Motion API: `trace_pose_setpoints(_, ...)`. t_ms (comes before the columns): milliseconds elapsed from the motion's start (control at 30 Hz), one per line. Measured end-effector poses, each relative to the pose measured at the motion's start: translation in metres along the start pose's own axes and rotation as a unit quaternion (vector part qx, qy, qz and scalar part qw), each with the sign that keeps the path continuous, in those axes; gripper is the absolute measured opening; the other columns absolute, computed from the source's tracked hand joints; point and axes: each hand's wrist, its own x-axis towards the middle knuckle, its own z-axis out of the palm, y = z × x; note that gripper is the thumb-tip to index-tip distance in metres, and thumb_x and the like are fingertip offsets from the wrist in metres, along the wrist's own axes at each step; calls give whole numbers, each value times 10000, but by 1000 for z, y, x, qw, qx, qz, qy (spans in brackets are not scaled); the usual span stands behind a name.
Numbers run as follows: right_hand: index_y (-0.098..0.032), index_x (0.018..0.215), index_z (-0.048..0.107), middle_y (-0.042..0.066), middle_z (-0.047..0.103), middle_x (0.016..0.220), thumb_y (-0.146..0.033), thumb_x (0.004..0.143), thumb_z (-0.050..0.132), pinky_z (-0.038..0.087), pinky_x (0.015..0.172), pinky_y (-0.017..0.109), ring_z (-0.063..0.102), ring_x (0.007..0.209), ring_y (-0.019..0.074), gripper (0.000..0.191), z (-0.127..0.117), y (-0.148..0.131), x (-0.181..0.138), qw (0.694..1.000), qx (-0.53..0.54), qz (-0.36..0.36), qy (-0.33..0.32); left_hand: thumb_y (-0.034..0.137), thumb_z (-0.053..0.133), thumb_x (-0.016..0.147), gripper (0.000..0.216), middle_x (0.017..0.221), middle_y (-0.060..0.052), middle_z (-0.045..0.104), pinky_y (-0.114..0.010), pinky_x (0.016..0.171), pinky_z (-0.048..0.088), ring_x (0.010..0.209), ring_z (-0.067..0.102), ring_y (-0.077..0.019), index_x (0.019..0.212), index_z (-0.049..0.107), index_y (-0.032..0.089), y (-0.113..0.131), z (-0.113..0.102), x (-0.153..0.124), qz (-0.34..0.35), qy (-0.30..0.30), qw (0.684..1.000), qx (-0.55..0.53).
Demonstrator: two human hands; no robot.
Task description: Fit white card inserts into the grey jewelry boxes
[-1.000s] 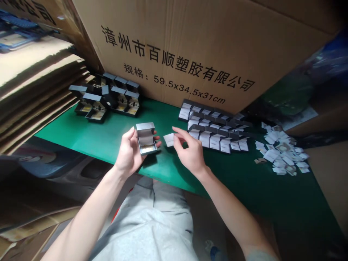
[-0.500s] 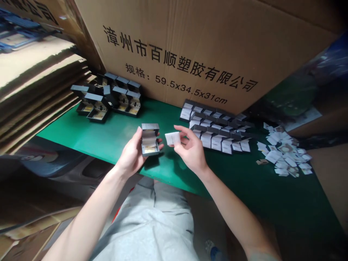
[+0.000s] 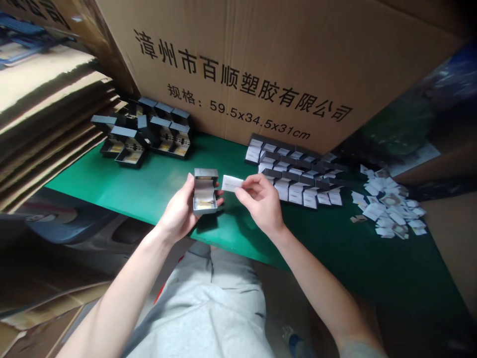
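Note:
My left hand [image 3: 181,206] is wrapped round a small dark box [image 3: 205,191] with its lid raised, holding it above the green tabletop. A pale lining and something yellowish show inside the box. Between the thumb and fingers of my right hand [image 3: 261,201] is a small white card [image 3: 232,183] with a faint printed line. The card is just right of the box, apart from it, near my left fingertips.
Open dark boxes [image 3: 129,145] with yellowish insides stand at the back left. Rows of dark boxes with white cards [image 3: 296,195] are at the right, beside a pile of white pieces [image 3: 391,209]. A large carton [image 3: 238,44] backs the green table [image 3: 160,184]; flattened cardboard [image 3: 48,119] is stacked left.
My right hand has turned the white card so that it lies flatter and extends further toward the box. The left hand still holds the box in nearly the same place.

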Motion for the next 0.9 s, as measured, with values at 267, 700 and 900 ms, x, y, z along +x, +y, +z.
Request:
trace_pose_setpoints(267, -235, 1237, 613, 58, 783, 1043, -322, 931, 726, 670, 807, 318, 792, 878, 187, 337, 2, 2, -6, 997, -23, -73, 2, 528, 551, 1056, 479, 988, -164, 822, -322, 801, 678, 896, 819, -267, 1134, 759, 104, -3, -4, 2, -25, -16, 998, 55)
trace_pose_setpoints(700, -287, 1171, 761, 37, 827, 1118, -124, 1010, 621, 689, 880, 362, 788, 997, 196, 268, 4, 2, -14, 900, -247, -359, -16, 505, 718, 946, 358, 941, -111, 813, -311, 754, 651, 898, 788, -273, 994, 795, 159, -4, -8, 2, -18, -100, 992, 73)
trace_pose_setpoints(900, -267, 1055, 801, 73, 794, 1040, -156, 993, 677, 656, 856, 318, 769, 958, 190, 177, 4, 7, -18, 889, -315, -332, -31, 471, 737, 941, 322, 973, -106, 813, -266, 699, 630, 855, 772, -237, 987, 803, 159, -6, -8, 2, -18, -77, 994, 74)
